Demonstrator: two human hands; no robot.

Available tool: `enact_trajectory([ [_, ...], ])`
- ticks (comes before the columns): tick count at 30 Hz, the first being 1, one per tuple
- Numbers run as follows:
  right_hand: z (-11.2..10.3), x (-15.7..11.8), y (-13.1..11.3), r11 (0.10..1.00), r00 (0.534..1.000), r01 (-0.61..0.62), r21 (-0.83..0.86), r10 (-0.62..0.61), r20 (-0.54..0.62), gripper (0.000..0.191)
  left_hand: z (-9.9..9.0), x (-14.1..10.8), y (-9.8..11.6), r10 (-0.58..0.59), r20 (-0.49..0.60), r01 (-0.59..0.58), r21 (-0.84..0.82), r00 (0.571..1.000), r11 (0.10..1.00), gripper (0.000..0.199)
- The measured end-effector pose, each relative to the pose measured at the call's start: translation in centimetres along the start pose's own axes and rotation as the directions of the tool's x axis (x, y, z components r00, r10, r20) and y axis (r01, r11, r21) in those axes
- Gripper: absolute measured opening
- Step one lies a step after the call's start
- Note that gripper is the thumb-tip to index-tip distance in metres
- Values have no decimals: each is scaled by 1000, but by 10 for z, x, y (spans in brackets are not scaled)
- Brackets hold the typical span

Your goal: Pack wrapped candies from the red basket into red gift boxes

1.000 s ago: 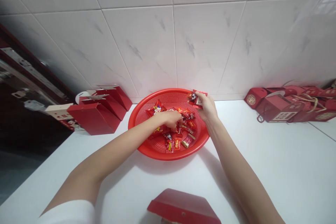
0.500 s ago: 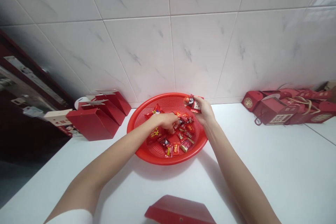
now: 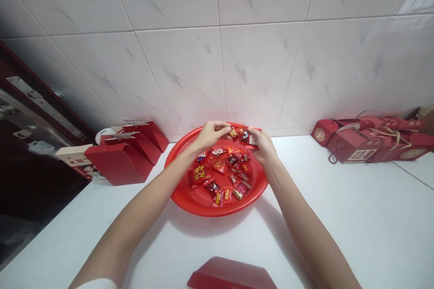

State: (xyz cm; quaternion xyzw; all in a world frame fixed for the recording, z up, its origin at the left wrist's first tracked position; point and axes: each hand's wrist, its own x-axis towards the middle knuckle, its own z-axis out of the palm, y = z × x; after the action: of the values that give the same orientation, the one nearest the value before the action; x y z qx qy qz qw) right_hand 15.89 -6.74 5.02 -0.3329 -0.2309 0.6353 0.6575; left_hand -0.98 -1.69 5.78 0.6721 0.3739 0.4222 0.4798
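A red plastic colander (image 3: 217,213) stands on the white table against the tiled wall, with several wrapped candies (image 3: 219,165) spread over its bottom. Above its far rim, my left hand (image 3: 212,135) pinches a small red and gold wrapped candy (image 3: 233,133) between thumb and fingertips. My right hand (image 3: 265,144) is closed around several candy packets (image 3: 251,137) in red, dark and white wrappers, over the rim's right side. The two hands are close together, and the left hand's candy is right beside the packets.
Folded red gift boxes (image 3: 118,162) stand at the left by a dark door frame (image 3: 20,67). Several red boxes with rope handles (image 3: 359,144) sit at the right along the wall. Another red box (image 3: 232,275) is at the near edge, partly out of view.
My left hand has risen from among the candies in the colander, bringing one up beside my right hand. The right hand has stayed nearly in place with its packets.
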Motion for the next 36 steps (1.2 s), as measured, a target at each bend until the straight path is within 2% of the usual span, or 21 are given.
enact_trajectory([
  [7, 1, -2, 0, 997, 999, -26, -68, 29, 40, 13, 3, -4, 4, -7, -33, 7, 3, 999, 1000, 33],
  [13, -4, 2, 3, 999, 995, 5, -52, 0, 97, 6, 7, -5, 5, 1, -209, 28, 132, 978, 991, 15],
  [15, -5, 3, 4, 998, 996, 28, -50, -24, 87, 9, 8, -6, 6, 14, -227, 22, 157, 974, 987, 14],
  [19, -3, 0, 3, 997, 997, 6, -74, 0, 76, 10, 9, -8, 8, 14, -133, -3, 79, 991, 997, 19],
  [25, -1, -3, 3, 995, 993, 23, -97, -11, 117, 8, 13, -9, 9, -34, -40, 33, -27, 999, 999, 34],
  [29, -3, -2, 5, 994, 984, 23, -103, -5, 176, 3, 14, -10, 8, 17, 21, -19, 78, 1000, 997, 41],
  [33, -5, -1, 8, 992, 980, 4, -124, 21, 199, 13, 11, -11, 8, 62, 57, -70, 158, 996, 985, 40],
  [36, -7, 0, 9, 987, 976, 9, -159, 26, 214, 21, 9, -10, 7, 57, 60, -67, 174, 997, 983, 39],
])
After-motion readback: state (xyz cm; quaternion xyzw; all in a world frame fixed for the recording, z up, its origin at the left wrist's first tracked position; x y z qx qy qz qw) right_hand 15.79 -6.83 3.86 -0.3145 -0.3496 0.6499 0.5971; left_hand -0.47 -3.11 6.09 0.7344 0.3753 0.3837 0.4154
